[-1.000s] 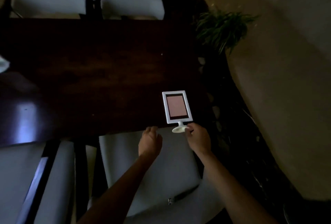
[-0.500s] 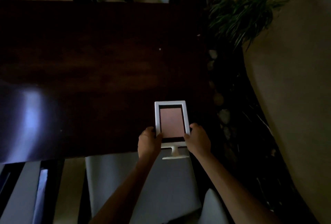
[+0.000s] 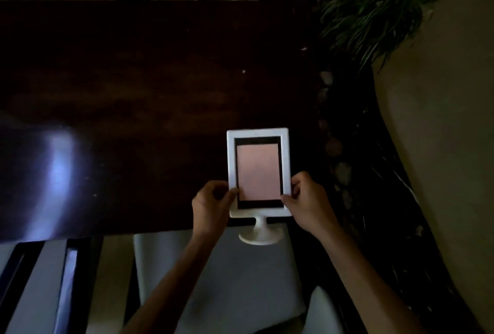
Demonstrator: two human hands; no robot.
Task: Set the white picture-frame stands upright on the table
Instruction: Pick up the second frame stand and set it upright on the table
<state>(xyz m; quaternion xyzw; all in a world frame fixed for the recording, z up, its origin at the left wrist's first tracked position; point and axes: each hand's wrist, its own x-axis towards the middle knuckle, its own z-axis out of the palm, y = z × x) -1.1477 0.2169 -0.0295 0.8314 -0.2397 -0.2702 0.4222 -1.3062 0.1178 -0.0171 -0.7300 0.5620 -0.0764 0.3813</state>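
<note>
left hand [image 3: 213,206] and right hand [image 3: 307,204] clamp the side rails of the white picture-frame stand [image 3: 258,173], likely light, rigid and top-heavy, at the table [image 3: 133,93] near edge.

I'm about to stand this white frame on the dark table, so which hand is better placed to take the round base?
Probably the right hand. Both it and the left hand pinch the white picture-frame stand at its lower edges, but the round white base, hanging past the dark wooden table edge, sits nearer the right hand.
</note>
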